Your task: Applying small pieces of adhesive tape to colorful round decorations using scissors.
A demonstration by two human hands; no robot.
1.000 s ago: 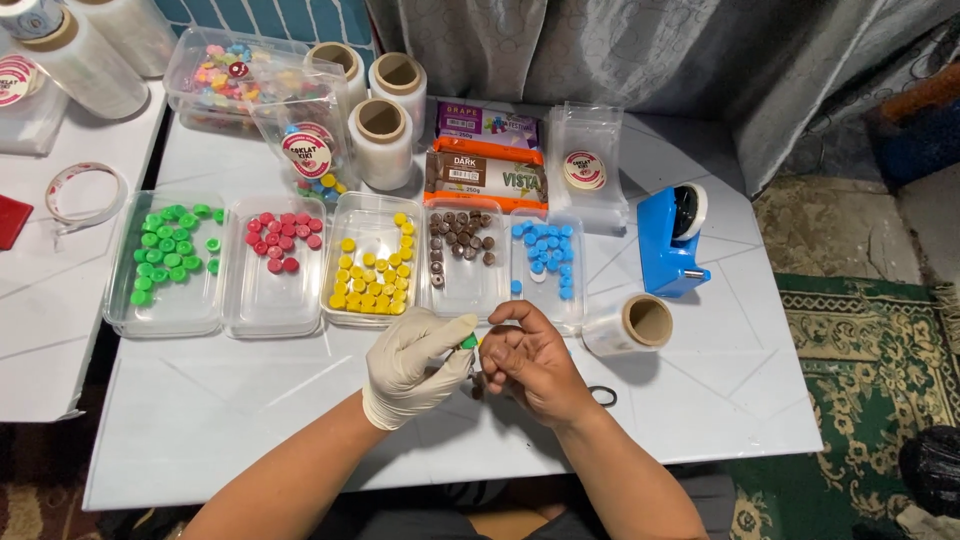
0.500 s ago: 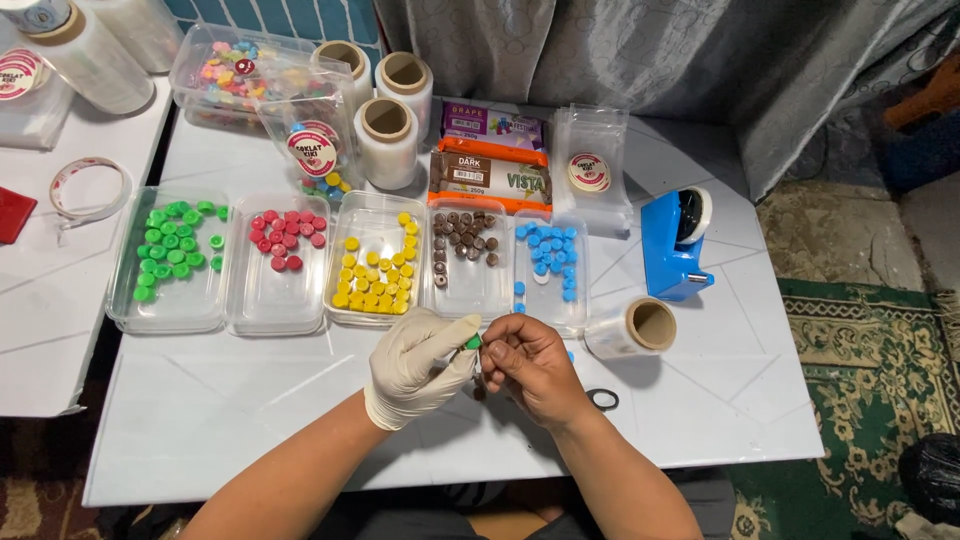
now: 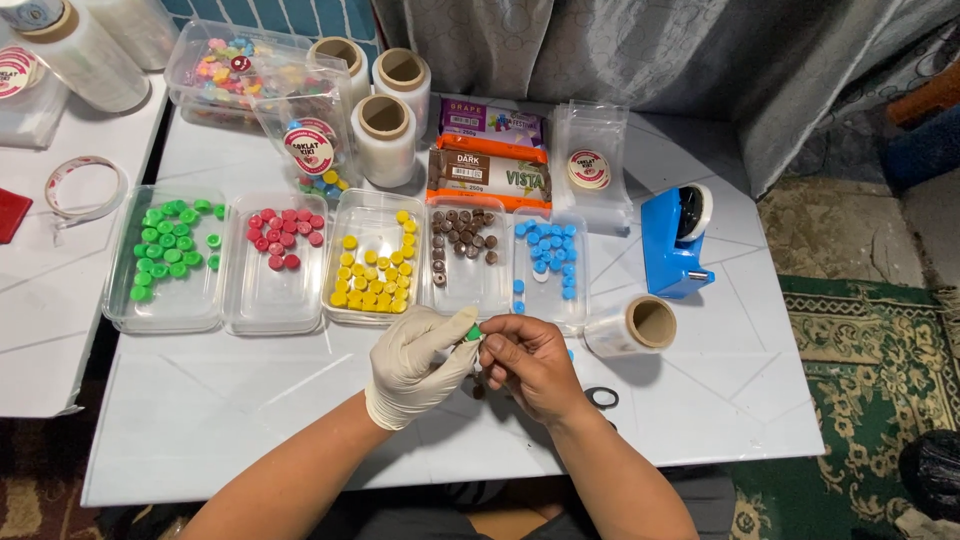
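There is only one view, from a camera worn on the person's head, so no part of the scene is shared with a second view. It looks steeply down and forward over the white desk (image 3: 250,400), close enough that both forearms enter from the bottom edge. The far side of the desk, a grey curtain (image 3: 620,50) and a patterned carpet (image 3: 860,380) on the right also fall inside the frame.

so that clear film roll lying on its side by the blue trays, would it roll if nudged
Probably: the film roll lies on its round side on the smooth white table. Its hollow cardboard core suggests it is light. The tape dispenser beside it might stop it.
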